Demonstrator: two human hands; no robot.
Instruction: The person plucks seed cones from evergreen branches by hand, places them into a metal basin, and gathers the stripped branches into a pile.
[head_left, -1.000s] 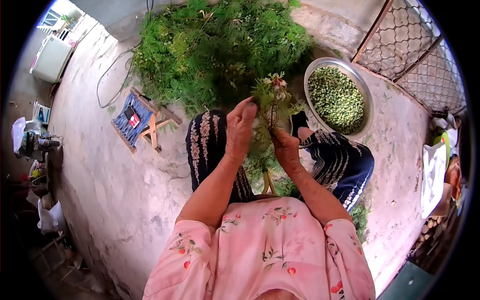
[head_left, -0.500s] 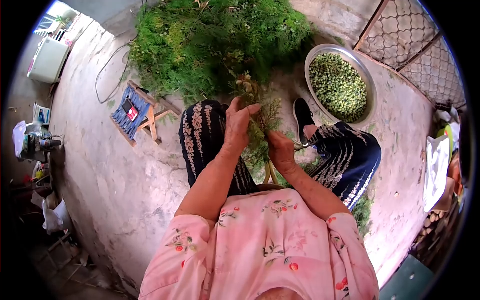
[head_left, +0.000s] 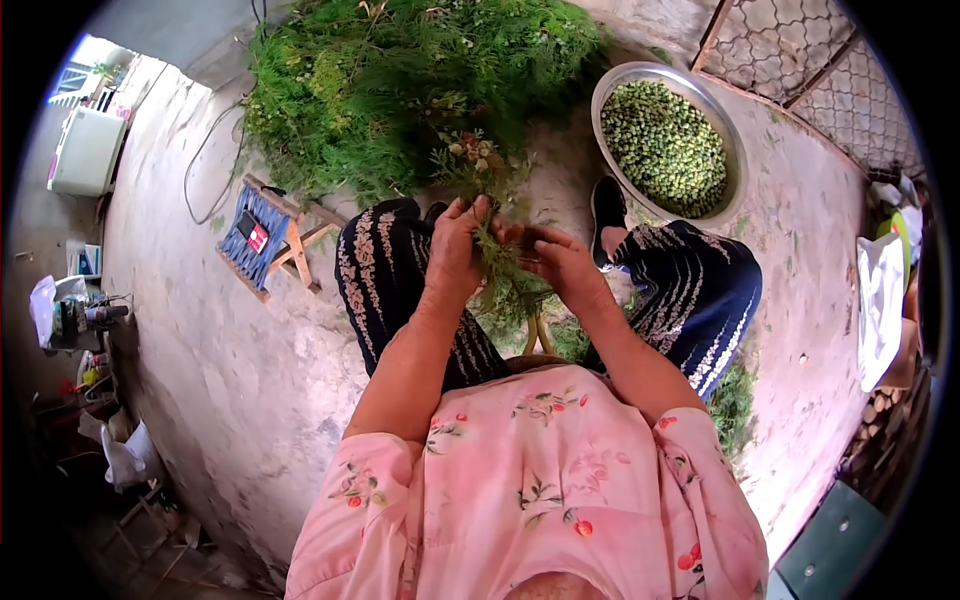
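A leafy evergreen branch (head_left: 497, 262) hangs between my knees, with pale, knobbly clusters (head_left: 470, 150) near its far end. My left hand (head_left: 457, 247) is closed around its upper part, thumb and fingers pointing away from me. On the other side, my right hand (head_left: 565, 265) is bent in against the foliage, fingers curled together at the stem. Whatever its fingertips pinch is too small to make out. Beyond both hands lies a big heap of cut green branches (head_left: 400, 85).
A metal basin (head_left: 738, 150) of small green cones (head_left: 665, 145) stands at the far right, near a wire mesh gate (head_left: 790, 50). On the left is a folding stool (head_left: 262, 235) bearing a dark device and a red packet. White bags (head_left: 880, 310) lie at the right edge.
My right hand has moved up and inward along the branch, from its lower part toward my left hand. My left hand still grips the branch. The view has shifted slightly.
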